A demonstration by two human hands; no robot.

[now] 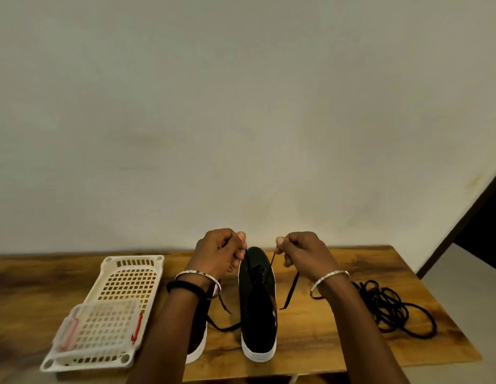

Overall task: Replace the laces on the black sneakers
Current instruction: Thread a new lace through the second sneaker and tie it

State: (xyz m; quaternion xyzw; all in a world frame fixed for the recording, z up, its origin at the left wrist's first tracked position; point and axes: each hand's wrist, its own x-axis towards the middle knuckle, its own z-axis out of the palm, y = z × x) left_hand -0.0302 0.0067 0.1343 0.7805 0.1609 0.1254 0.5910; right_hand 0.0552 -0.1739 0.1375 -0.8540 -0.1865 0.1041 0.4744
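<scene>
Left hand [217, 252] and right hand [302, 252], apart, each pinching a lace [292, 286] end above right-side sneaker [259, 314]; step: probably evening ends; next: thread further eyelets.

Black canvas sneaker [258, 306] on a white rubber sole, black flat lace [292, 286], coiled black cord laces [391, 303], cream plastic grid-holed tray [111, 260], brown streaked wood-grain table top [338, 261], silver metal bangles [328, 275], off-white plaster wall [241, 106]
</scene>
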